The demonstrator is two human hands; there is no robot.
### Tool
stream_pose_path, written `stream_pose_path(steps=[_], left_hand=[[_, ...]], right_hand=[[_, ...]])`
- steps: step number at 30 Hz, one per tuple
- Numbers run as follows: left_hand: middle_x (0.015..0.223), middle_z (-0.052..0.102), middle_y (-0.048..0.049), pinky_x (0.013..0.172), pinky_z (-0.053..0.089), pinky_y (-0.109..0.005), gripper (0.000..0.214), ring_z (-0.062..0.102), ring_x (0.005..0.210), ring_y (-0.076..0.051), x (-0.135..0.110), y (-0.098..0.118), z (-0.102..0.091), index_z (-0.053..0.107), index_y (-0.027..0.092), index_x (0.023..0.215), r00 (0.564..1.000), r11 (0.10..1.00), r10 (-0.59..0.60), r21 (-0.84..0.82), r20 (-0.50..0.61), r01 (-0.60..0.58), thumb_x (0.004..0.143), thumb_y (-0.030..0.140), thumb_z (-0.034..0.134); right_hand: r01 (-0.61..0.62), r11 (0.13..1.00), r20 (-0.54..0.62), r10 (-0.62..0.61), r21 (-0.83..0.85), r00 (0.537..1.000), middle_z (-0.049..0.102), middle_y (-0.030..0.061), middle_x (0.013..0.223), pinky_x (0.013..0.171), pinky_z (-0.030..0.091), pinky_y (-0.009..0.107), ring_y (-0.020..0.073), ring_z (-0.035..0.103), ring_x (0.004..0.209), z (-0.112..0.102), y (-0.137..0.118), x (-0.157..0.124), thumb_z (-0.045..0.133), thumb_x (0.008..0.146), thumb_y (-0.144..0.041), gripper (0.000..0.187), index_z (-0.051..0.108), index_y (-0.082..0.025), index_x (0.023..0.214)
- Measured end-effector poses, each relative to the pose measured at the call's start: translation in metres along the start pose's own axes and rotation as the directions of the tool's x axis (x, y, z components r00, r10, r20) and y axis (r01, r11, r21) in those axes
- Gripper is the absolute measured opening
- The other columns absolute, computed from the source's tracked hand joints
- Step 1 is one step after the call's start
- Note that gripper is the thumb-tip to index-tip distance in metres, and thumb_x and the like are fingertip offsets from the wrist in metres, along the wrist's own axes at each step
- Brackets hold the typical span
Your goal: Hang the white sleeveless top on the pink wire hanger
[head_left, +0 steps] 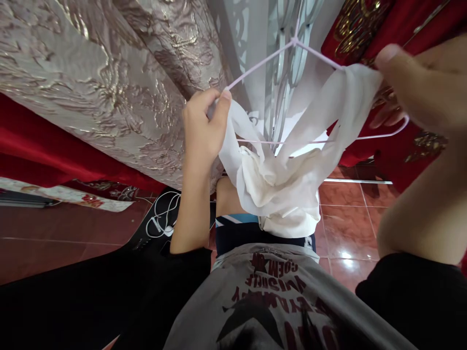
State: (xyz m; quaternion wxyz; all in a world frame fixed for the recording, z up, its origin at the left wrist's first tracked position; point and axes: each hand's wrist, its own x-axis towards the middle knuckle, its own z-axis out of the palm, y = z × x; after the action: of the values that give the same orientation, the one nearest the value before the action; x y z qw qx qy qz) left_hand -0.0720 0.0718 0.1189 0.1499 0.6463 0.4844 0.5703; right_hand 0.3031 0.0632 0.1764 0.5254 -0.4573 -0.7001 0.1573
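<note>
A pale pink wire hanger [262, 64] is held up in front of me. A sheer white garment [288, 199] hangs from it in loose folds, with its openings looped over both sloping arms. My left hand [206, 129] pinches the hanger's left end together with the edge of the cloth, thumb on top. At the right, my right hand [425, 90] is around the hanger's right arm beside the white cloth. Its thumb lies on the near side and its fingers are partly hidden behind. The garment's lower part bunches above my lap.
Pinkish embossed fabric [120, 97] hangs at the left, and red embellished cloth [353, 29] at the right. Pale metal scrollwork [288, 63] stands behind the hanger. White earphones [164, 218] lie on a black surface at the lower left. The floor has red tiles [343, 223].
</note>
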Motion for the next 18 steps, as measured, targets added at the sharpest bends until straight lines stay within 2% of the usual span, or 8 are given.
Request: stream_pose_path(steps=[2,4,7,10,11,13,16,18], left_hand=[[0.066,0.040,0.0007,0.082,0.042,-0.032,0.053,0.045,0.075,-0.017,-0.001,-0.003,0.004,0.044,0.021,0.061,1.000,1.000,0.005,0.008,-0.023,-0.005,0.099,0.037,0.078],[0.068,0.044,0.0005,0.085,0.044,-0.033,0.048,0.050,0.079,-0.018,-0.003,-0.006,0.008,0.047,0.022,0.065,1.000,1.000,0.000,-0.005,-0.029,-0.001,0.098,0.036,0.079],[0.075,0.054,-0.0005,0.089,0.049,-0.036,0.035,0.059,0.090,-0.022,-0.007,-0.009,0.011,0.054,0.023,0.075,1.000,1.000,-0.004,-0.020,-0.028,0.003,0.091,0.030,0.085],[0.087,0.063,-0.0020,0.093,0.053,-0.040,0.029,0.065,0.100,-0.026,-0.012,-0.010,0.014,0.059,0.024,0.086,0.999,0.999,0.027,0.027,-0.031,-0.026,0.084,0.026,0.088],[0.091,0.065,-0.0023,0.094,0.055,-0.041,0.027,0.066,0.101,-0.027,-0.014,-0.011,0.014,0.060,0.024,0.090,0.999,0.999,0.037,0.037,-0.030,-0.036,0.084,0.026,0.086],[0.098,0.069,-0.0031,0.093,0.057,-0.043,0.023,0.069,0.101,-0.027,-0.017,-0.012,0.015,0.062,0.025,0.100,0.999,0.999,0.040,0.021,-0.028,-0.040,0.087,0.029,0.081],[0.101,0.071,-0.0032,0.086,0.060,-0.041,0.028,0.071,0.096,-0.025,-0.021,-0.015,0.015,0.062,0.027,0.111,0.999,0.996,-0.021,-0.086,-0.042,0.017,0.089,0.030,0.079],[0.096,0.072,-0.0015,0.082,0.061,-0.039,0.037,0.072,0.092,-0.024,-0.022,-0.016,0.013,0.061,0.028,0.116,0.993,0.974,-0.109,-0.204,-0.046,0.098,0.086,0.026,0.082]], right_hand=[[0.061,0.998,0.025,-0.060,-0.025,0.998,0.073,0.0076,0.106,0.092,0.061,0.040,0.0196,0.070,0.105,0.010,-0.010,-0.004,0.064,0.103,-0.042,0.029,0.071,-0.017,0.114],[0.130,0.990,0.060,-0.127,-0.049,0.990,0.072,0.0085,0.110,0.095,0.060,0.042,0.0202,0.069,0.108,0.028,-0.023,-0.008,0.055,0.107,-0.046,0.034,0.070,-0.017,0.118],[0.235,0.967,0.180,-0.216,-0.093,0.960,0.073,0.0076,0.103,0.094,0.059,0.041,0.0183,0.069,0.099,0.063,-0.033,-0.014,0.048,0.110,-0.046,0.037,0.070,-0.017,0.113],[0.316,0.939,0.332,-0.258,-0.134,0.907,0.074,0.0077,0.106,0.093,0.058,0.041,0.0192,0.069,0.096,0.105,-0.016,-0.029,0.051,0.108,-0.044,0.032,0.070,-0.019,0.113],[0.339,0.933,0.340,-0.282,-0.123,0.897,0.074,0.0087,0.114,0.096,0.056,0.043,0.0217,0.069,0.105,0.120,-0.004,-0.037,0.054,0.106,-0.046,0.033,0.067,-0.020,0.122],[0.341,0.930,0.271,-0.295,-0.140,0.916,0.073,0.0103,0.117,0.096,0.054,0.043,0.0232,0.068,0.106,0.147,0.022,-0.056,0.053,0.106,-0.047,0.039,0.061,-0.020,0.133],[0.344,0.904,0.091,-0.332,-0.255,0.939,0.074,0.0097,0.103,0.093,0.049,0.044,0.0227,0.066,0.093,0.177,0.053,-0.080,0.041,0.109,-0.042,0.032,0.065,-0.021,0.112],[0.329,0.902,0.018,-0.337,-0.281,0.941,0.074,0.0089,0.099,0.090,0.045,0.044,0.0221,0.064,0.089,0.186,0.060,-0.089,0.040,0.109,-0.040,0.033,0.065,-0.022,0.101]])
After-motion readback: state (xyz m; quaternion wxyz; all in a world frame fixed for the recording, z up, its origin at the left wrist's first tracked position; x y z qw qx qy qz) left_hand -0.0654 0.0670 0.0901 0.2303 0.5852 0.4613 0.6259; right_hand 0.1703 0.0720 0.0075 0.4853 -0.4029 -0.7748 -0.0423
